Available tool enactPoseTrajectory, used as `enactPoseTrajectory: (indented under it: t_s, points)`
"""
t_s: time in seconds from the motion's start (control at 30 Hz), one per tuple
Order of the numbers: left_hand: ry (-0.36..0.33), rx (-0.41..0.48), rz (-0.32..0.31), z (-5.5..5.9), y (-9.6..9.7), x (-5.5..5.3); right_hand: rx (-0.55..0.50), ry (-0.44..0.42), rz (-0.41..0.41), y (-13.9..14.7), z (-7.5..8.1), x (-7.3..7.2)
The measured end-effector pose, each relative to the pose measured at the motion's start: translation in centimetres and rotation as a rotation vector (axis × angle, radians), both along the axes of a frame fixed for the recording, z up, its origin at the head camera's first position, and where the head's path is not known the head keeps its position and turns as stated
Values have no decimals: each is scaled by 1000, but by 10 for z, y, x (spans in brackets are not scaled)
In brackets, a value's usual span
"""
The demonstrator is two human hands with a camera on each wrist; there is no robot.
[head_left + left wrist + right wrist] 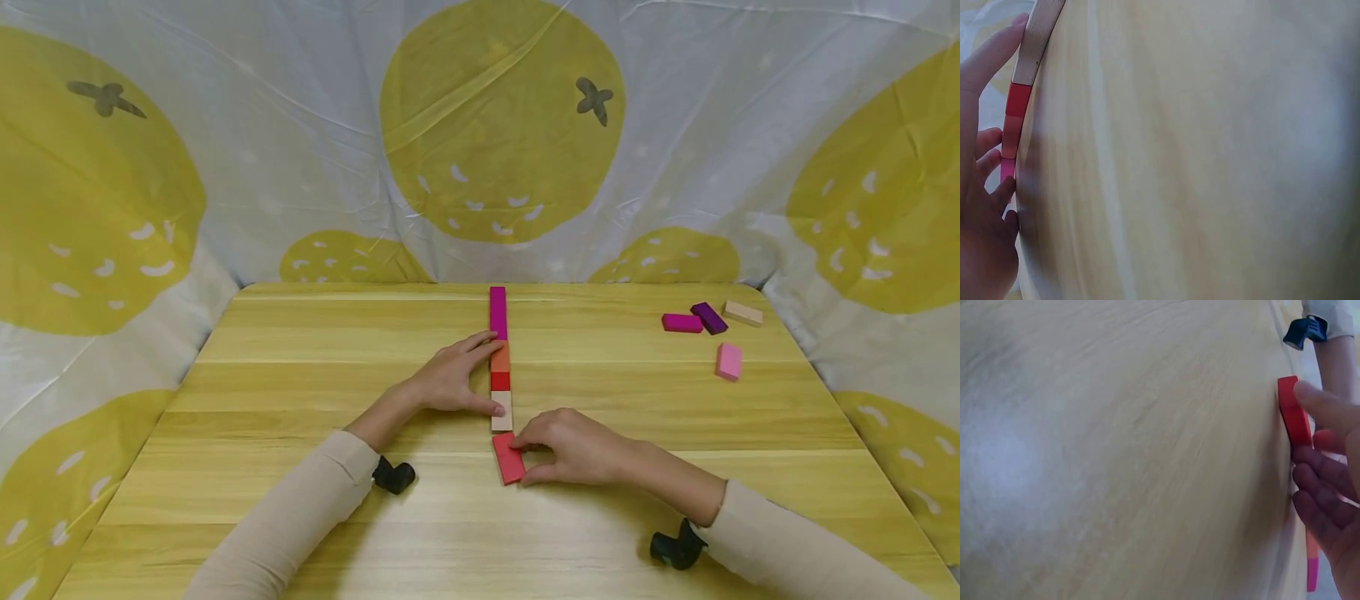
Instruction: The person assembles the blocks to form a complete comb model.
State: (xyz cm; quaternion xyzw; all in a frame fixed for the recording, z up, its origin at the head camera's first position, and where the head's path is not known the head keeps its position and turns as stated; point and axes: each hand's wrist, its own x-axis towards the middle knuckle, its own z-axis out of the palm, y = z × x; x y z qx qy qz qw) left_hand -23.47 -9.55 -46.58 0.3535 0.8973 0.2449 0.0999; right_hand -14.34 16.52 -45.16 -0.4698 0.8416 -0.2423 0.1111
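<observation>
A row of blocks runs away from the person in the head view: a red block (509, 460) nearest, then a plain wooden block (501, 423), a narrow red block (500, 382), an orange block (499, 358) and a magenta block (498, 312). My right hand (581, 448) pinches the nearest red block, which lies slightly askew to the row; its thumb rests at one end in the right wrist view. From the left, my left hand (452, 377) touches the row, thumb on the wooden block and fingertips by the orange and magenta ones.
At the back right of the wooden table (360, 333) lie a second magenta block (682, 323), a purple block (708, 318), another plain block (742, 313) and a pink block (728, 362). A patterned cloth (322, 150) hangs behind the table.
</observation>
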Motion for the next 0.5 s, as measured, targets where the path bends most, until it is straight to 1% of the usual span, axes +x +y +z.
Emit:
enactPoseTrajectory:
  t_s: [0.1,0.2,0.5]
  points:
    - [4,-1,0,0,0,0,0,48,31,0,0,0]
    - [7,0,3,0,0,0,10,71,46,0,1,1]
    - [1,1,8,0,0,0,28,58,-10,-5,2,3]
